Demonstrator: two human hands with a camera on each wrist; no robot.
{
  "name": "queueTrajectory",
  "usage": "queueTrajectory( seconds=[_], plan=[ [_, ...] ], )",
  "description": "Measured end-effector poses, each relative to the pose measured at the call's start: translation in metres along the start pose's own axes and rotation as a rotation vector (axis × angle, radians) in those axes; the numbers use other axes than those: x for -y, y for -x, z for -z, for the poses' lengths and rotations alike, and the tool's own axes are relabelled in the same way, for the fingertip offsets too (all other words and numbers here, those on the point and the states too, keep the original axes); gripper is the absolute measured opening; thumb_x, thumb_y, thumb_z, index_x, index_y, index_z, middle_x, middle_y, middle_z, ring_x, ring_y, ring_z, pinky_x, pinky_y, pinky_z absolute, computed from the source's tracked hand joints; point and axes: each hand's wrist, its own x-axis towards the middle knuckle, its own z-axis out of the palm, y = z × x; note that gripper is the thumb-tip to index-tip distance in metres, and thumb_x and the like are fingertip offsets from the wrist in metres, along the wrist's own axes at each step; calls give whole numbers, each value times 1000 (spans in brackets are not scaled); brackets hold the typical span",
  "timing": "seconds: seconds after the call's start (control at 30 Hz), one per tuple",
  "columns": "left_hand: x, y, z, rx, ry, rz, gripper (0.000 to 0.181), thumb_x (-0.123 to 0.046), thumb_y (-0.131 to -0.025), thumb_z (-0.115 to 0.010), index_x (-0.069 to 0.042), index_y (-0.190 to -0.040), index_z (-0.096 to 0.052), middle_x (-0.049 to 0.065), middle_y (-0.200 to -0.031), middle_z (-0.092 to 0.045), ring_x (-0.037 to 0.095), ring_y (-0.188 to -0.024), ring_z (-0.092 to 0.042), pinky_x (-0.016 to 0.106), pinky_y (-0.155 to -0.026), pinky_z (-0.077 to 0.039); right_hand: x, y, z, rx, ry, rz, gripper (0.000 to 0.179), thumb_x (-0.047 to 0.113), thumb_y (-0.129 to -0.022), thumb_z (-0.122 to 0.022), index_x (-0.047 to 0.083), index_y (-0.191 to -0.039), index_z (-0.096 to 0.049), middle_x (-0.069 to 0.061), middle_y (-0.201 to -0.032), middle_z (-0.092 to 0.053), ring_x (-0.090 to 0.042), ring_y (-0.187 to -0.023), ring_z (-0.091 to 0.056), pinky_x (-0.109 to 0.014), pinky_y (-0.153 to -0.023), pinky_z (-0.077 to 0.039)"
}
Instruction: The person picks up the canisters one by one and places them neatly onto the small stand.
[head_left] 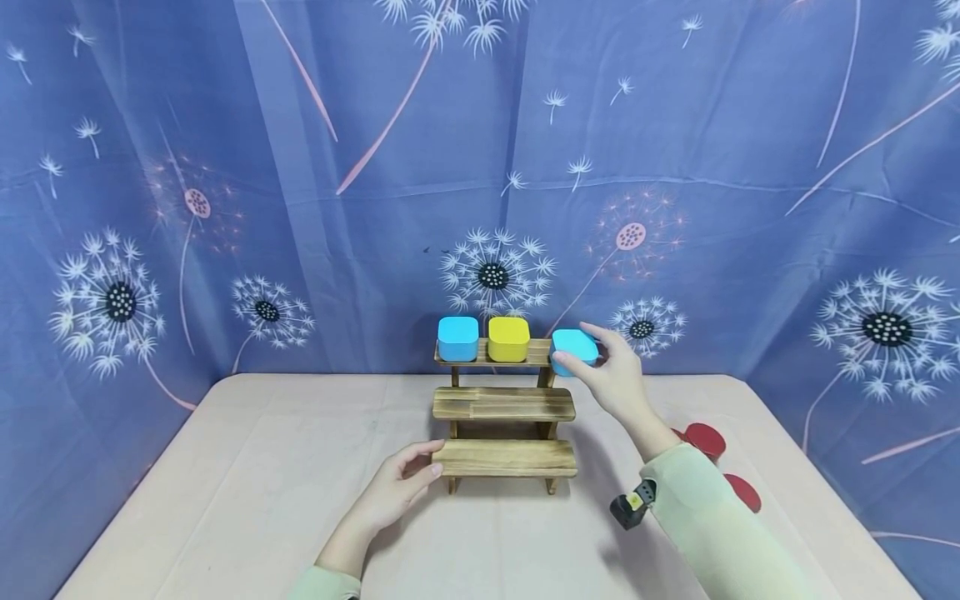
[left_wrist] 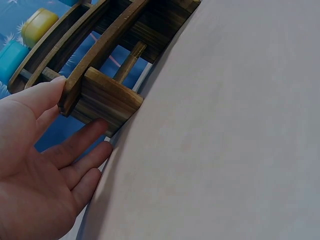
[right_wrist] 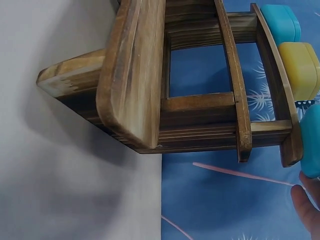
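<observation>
A three-tier wooden display stand [head_left: 504,404] stands on the table. On its top tier sit a blue rounded box [head_left: 458,339] at the left and a yellow rounded box [head_left: 508,339] in the middle. My right hand [head_left: 618,379] pinches a second blue rounded box [head_left: 573,350] between thumb and fingers at the right end of that tier. In the right wrist view this blue box [right_wrist: 311,142] is partly cut off, beside the top plank. My left hand [head_left: 393,487] holds the left end of the lowest tier with thumb and forefinger; its other fingers [left_wrist: 82,150] are spread below.
Several red round-topped items [head_left: 706,440] lie on the table at the right, partly behind the right sleeve. A small black device [head_left: 632,505] is attached at the right wrist. A blue dandelion-patterned curtain [head_left: 360,250] hangs behind and on both sides of the pale tabletop [head_left: 300,450].
</observation>
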Motion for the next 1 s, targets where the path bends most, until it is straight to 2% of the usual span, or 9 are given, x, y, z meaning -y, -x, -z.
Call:
queueTrajectory(
  seconds=[0.27,0.5,0.8,1.0],
  plan=[
    [0,-1,0,0,3,-1,46,-21,-92,-62,-4,-133,-51,20,-126,-56,21,-107,-57,30,-87,-52,-1,-4,-7,6,-35,-26,70,40,-80,-74,8,-137,-48,-14,-126,-52,-21,-86,-51,-28,-70,-46],
    [1,0,0,2,-18,-22,46,-22,-92,-62,-3,-132,-51,20,-125,-57,24,-111,-58,22,-87,-50,-2,-6,-14,7,-86,-52,70,40,-81,-73,10,-138,-47,-13,-131,-49,-26,-95,-54,-33,-76,-47],
    [2,0,1,-6,-5,-21,46,-22,-92,-61,-3,-132,-51,20,-128,-55,29,-115,-57,34,-93,-52,1,-8,-22,-7,-125,-60,71,40,-80,-74,9,-138,-47,-13,-124,-50,-25,-97,-53,-34,-77,-48],
    [2,0,0,5,-4,-20,47,-23,-92,-61,-3,-133,-50,21,-129,-54,30,-116,-56,35,-95,-51,-1,-11,-25,3,-146,-70,73,42,-81,-73,10,-140,-44,-13,-127,-47,-26,-108,-48,-38,-86,-46]
  ],
)
